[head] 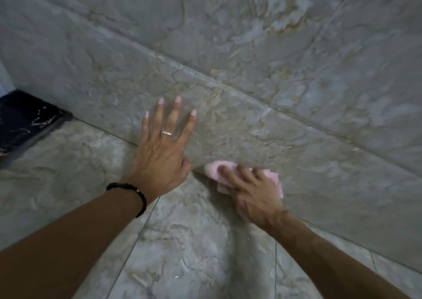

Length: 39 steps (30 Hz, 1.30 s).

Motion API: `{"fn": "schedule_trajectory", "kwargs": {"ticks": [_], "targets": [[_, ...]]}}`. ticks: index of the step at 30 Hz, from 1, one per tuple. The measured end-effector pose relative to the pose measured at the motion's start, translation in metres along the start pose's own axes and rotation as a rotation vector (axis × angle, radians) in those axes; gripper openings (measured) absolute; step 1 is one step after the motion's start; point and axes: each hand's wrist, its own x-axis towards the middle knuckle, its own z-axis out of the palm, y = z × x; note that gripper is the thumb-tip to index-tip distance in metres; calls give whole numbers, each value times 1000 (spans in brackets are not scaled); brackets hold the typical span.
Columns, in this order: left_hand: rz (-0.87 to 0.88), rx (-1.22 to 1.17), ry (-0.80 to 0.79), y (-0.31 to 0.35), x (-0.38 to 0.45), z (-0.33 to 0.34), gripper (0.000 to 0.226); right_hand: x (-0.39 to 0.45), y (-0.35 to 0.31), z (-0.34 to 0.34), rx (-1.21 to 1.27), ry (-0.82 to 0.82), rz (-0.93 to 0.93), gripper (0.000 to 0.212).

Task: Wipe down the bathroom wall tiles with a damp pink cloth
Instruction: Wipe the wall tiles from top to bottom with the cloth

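Right hand (251,195) fingers curled, gripping bunched pink cloth (230,175) at grey marbled wall tile (251,127) base; left hand (164,147) spread flat on it. Risk: braced palm slipping on wet tile.

My one head-worn camera looks steeply down, tilted, close on the grey marbled wall tiles (251,54) meeting the floor.

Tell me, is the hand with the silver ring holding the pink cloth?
No, the left hand with the silver ring lies flat and spread on the grey marbled wall tile, while the right hand grips the pink cloth.
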Motion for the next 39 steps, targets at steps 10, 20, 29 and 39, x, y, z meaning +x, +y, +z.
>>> {"fn": "schedule_trajectory", "kwargs": {"ticks": [10, 20, 29, 39], "targets": [[-29, -105, 1, -13, 6, 3, 101, 44, -1, -10, -79, 228, 148, 44], [-110, -101, 22, -31, 10, -1, 105, 87, 24, -45, -138, 558, 333, 33], [-101, -113, -82, -37, 10, -7, 111, 98, 27, -69, -103, 440, 293, 49], [-152, -84, -140, -53, 13, -16, 113, 87, -18, -17, -140, 37, -43, 59]]}}
